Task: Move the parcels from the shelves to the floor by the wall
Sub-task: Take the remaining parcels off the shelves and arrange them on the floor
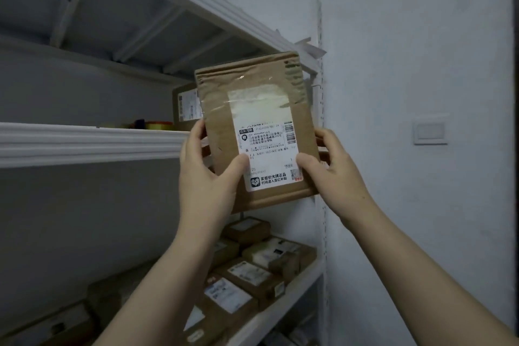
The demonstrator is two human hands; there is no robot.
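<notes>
The head view faces the white shelves [92, 143] close up, wall [421, 36] at right.

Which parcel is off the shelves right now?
The flat brown parcel with the white shipping label, held upright between left hand and right hand. A second parcel stands on the middle shelf behind it; the rest lie on the lower shelf.

Parcel [219, 109] in frt of shelf [84, 143]

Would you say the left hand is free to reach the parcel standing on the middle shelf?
Probably not: the left hand grips the held parcel, which also sits in front of the shelf parcel.
</notes>
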